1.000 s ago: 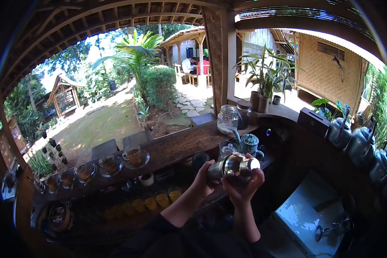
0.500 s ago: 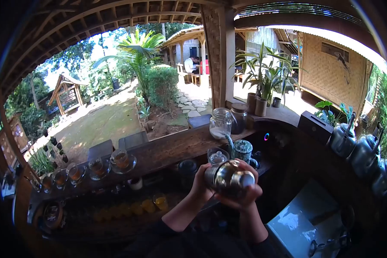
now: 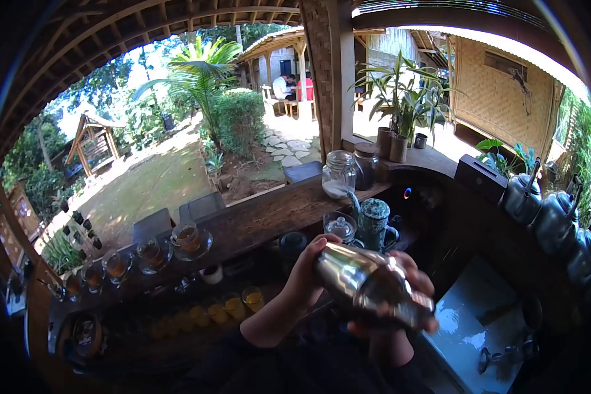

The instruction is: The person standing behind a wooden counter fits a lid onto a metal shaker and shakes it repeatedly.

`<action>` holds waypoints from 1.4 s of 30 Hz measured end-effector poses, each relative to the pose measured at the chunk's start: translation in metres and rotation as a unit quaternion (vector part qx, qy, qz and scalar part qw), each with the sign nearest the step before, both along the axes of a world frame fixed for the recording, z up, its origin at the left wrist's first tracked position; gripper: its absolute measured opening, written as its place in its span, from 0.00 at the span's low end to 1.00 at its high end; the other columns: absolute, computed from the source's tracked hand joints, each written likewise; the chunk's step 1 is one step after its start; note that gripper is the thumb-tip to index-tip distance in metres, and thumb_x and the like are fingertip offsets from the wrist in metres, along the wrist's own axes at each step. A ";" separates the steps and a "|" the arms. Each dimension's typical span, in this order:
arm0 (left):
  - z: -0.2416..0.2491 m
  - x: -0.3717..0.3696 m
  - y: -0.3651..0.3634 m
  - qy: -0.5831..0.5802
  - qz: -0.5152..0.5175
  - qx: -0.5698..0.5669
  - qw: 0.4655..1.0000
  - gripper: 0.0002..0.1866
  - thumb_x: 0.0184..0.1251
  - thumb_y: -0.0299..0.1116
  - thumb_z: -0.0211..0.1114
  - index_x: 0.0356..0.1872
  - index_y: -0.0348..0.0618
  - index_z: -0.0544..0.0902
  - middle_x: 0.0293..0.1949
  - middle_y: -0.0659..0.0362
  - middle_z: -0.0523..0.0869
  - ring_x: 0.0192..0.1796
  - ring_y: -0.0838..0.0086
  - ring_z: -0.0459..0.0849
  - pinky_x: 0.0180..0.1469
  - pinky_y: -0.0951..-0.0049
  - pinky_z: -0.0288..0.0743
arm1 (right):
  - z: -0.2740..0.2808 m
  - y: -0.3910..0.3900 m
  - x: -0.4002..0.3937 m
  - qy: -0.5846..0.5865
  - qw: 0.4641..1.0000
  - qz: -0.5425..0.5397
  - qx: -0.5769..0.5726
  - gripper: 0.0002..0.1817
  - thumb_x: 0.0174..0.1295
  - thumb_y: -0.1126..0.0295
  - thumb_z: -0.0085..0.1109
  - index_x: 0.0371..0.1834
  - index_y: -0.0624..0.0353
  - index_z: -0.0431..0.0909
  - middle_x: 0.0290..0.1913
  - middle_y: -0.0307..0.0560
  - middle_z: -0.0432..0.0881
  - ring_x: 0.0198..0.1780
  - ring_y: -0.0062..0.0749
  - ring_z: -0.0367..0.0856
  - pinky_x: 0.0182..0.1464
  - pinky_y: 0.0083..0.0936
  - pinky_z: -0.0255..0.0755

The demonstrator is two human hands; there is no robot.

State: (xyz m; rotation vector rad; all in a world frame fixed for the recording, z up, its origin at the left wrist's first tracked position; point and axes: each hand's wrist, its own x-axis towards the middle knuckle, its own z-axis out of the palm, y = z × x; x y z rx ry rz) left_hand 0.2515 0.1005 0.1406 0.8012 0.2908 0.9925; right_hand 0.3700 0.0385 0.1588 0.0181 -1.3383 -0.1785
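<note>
A shiny metal cocktail shaker (image 3: 354,269) lies tilted between my two hands, its wide base up and to the left. My left hand (image 3: 306,272) is closed around the base end. My right hand (image 3: 414,279), blurred by motion, wraps the other end and hides the top. Just beyond them are a green speckled enamel pot (image 3: 374,220) and a glass bowl with a lidded jar (image 3: 340,228). Below and left of my left arm, several glasses of orange-yellow liquid (image 3: 233,305) line the lower counter.
Along the wooden ledge (image 3: 262,230) stand several glass cups of brown drink (image 3: 188,238) on saucers. A glass jar of white grains (image 3: 339,176) and a dark lidded jar (image 3: 366,167) are by the post. Several kettles (image 3: 555,223) and a light sink-like surface (image 3: 469,322) are on the right.
The shaker has swung from end-on to lying sideways, with its right end lower and further right. My right hand has moved right with it, and the view has shifted slightly.
</note>
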 end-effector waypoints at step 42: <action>0.024 -0.029 -0.024 -0.047 -0.175 0.163 0.970 0.23 0.58 0.49 0.54 0.45 0.41 0.72 0.48 0.50 0.75 0.45 0.65 0.79 0.49 0.65 0.74 | -0.034 -0.059 -0.035 -0.040 0.997 0.009 -0.070 0.50 0.33 0.66 0.79 0.59 0.22 0.55 0.58 0.45 0.59 0.60 0.51 0.65 0.59 0.52 0.65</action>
